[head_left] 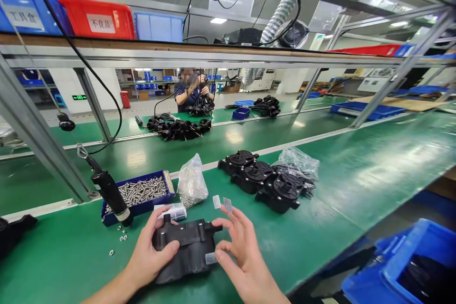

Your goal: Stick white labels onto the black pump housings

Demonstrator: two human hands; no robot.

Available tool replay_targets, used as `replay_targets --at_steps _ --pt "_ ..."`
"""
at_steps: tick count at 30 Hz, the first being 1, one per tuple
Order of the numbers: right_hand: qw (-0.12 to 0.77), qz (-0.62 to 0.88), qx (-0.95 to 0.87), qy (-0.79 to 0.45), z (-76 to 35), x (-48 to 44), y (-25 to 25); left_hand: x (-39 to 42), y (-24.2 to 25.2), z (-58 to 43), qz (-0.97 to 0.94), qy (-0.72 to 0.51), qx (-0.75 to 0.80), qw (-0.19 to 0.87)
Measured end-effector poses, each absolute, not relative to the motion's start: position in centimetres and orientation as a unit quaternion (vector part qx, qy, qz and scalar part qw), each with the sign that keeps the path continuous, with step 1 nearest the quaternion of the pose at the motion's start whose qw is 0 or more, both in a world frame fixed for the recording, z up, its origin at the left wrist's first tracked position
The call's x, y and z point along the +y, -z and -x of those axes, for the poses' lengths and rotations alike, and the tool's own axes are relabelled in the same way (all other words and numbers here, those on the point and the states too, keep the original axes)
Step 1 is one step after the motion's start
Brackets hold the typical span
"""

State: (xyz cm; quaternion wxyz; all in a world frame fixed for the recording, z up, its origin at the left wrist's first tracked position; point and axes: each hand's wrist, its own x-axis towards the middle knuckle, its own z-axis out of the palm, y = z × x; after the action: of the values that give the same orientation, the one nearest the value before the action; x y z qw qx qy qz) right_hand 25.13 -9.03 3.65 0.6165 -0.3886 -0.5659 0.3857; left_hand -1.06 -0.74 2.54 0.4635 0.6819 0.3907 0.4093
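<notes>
Now my left hand is clamped on the black housing on the counter, while my right hand pinches a small label against it.

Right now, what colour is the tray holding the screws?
The tray is blue; head view shows it.

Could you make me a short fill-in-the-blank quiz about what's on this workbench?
1. The left hand grips a ____ plastic housing.
2. The blue tray behind it is filled with metal ____.
3. The table top is coloured ____.

Missing words: black; screws; green.
</notes>
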Motion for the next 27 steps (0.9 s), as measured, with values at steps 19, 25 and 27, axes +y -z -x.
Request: replay_targets --at_steps 19,25,27 --pt "0.602 0.379 -0.55 -0.437 -24.2 -9.2 -3.7 -0.8 -4.2 0.9 -0.692 -0.382 0.389 0.474" --pt "0.61 0.382 -0.563 -0.406 -24.1 -9.2 -4.0 -0.8 -4.2 0.8 -0.694 -0.384 0.394 0.464" --pt "0.611 0.383 -0.567 -0.397 -24.1 -9.2 -4.2 -0.8 -4.1 0.8 -0.693 -0.383 0.394 0.466"
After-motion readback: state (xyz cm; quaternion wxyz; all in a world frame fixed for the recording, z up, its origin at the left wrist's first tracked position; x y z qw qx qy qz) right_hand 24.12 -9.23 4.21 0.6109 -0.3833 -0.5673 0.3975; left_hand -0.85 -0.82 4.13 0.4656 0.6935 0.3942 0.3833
